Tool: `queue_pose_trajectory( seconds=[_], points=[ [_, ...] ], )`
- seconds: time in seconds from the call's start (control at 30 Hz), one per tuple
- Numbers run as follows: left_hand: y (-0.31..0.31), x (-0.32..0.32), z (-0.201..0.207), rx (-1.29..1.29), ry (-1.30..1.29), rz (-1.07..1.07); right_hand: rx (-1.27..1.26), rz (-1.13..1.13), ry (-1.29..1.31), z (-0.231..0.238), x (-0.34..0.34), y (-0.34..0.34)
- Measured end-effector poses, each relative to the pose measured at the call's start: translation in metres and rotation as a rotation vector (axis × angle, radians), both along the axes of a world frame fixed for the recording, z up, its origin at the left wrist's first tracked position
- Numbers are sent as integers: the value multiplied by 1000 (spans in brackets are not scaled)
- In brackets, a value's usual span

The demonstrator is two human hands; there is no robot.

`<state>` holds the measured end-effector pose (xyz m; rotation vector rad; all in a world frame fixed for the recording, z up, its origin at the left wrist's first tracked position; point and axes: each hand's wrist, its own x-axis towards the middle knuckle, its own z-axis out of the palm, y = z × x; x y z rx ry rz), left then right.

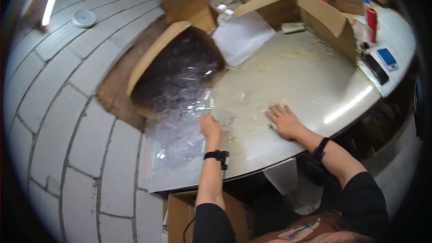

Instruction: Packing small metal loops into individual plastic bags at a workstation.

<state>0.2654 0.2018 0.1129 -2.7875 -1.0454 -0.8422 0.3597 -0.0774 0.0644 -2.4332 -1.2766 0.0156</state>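
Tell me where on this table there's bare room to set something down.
The widest bare patch looks to be between the right hand and the dark slab. A smaller one lies between the forearms, along the table's near edge. It's crowded at left, where clear plastic pieces reach the left hand, and yellowish bits litter the far side.
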Motion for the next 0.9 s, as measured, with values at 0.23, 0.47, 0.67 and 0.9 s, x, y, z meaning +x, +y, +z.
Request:
queue_pose_trajectory(
  seconds=[0.23,0.47,0.67,0.9],
  points=[
    [5,-15,-10,-206,-95,26,-30,-7,-11,1,-3,-10],
    [13,-8,-18,-342,-129,75,2,1,-50,-5,5,-6],
    [22,16,-46,-209,-43,-82,171,-16,-39,-24,12,-20],
    [51,-19,-41,-326,-455,-172,59,20,-66,-19,-7,3]
  ],
)
